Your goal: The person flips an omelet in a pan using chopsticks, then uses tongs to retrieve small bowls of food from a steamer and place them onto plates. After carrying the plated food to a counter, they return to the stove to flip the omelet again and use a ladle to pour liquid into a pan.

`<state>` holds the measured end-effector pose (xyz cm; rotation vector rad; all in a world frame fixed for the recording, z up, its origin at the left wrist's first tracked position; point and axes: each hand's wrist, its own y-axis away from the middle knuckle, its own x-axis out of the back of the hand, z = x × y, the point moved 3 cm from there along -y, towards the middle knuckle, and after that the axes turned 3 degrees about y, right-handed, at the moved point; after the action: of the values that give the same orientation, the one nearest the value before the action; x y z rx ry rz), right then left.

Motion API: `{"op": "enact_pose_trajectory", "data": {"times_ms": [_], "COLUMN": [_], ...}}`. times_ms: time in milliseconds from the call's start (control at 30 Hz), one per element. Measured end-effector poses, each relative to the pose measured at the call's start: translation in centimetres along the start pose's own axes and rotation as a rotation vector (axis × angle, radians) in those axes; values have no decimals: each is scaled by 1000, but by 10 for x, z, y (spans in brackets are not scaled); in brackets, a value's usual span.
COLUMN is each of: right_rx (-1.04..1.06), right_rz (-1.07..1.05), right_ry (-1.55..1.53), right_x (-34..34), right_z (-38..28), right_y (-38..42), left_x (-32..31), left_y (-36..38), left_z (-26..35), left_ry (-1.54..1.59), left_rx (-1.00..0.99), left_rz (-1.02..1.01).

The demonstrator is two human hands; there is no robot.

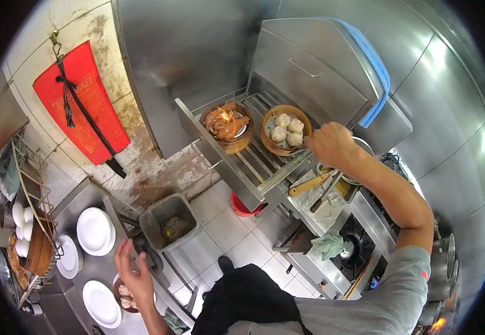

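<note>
My right hand (331, 147) is closed at the right rim of a round bamboo steamer basket (268, 146), its fingertips hidden behind the knuckles. Several pale dumplings (287, 129) sit inside that basket. Beside it on the drawer's metal rack stands another bamboo steamer (234, 146), holding a dish of reddish-brown chicken feet (225, 121). Down at the lower left, my left hand (135, 273) is open with fingers apart and nothing in it. It hovers over a small round basket (117, 281) of pale dumplings on the steel counter, partly covering it.
The steel steamer drawer (220, 151) is pulled out. White plates (94, 231) stand on the left counter, by a grey bin (170, 218) and a red bucket (242, 207). Wooden-handled tools (309, 183) and a gas burner (356, 241) lie right. A blue towel (377, 72) hangs above.
</note>
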<state>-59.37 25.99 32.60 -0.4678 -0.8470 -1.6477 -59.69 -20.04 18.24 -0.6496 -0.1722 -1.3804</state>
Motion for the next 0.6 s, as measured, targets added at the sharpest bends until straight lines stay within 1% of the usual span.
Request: {"op": "enact_pose_trajectory", "data": {"times_ms": [67,133,167,200,233,267,300,333,367,400,467,533,600], "right_rx": [31,-14,1,20,16,129,102,200,271,311,555,767,918], "right_rz": [22,51,180,192,361,444,432,509,565,594,627,556,497], "right_ry": [14,60,55,49,71,104,159,156,154,156,22,17,-12], "right_x": [21,41,56,77,84,108,115,123,132,145,172,194,205], "right_z": [0,-1,-5,-11,-21,-35,-49,-67,-82,-105,-163,-226,-290], "right_y": [24,48,63,72,80,86,88,90,89,83,76,63,47], "left_x": [-6,-5,-1,7,18,28,38,47,55,66,72,84,98], "left_y": [-13,-24,-28,-30,-29,-22,-11,2,16,36,77,120,161], "left_z": [13,31,38,44,44,39,25,17,7,-6,-23,-38,-59], "left_ry": [18,60,57,-32,-43,55,114,82,89,59,99,179,197], "left_rx": [-101,-137,-171,-285,-302,-276,-230,-244,-302,-278,-206,-12,161], "left_rz": [-13,20,46,93,121,172,188,227,284,316,372,503,589]}}
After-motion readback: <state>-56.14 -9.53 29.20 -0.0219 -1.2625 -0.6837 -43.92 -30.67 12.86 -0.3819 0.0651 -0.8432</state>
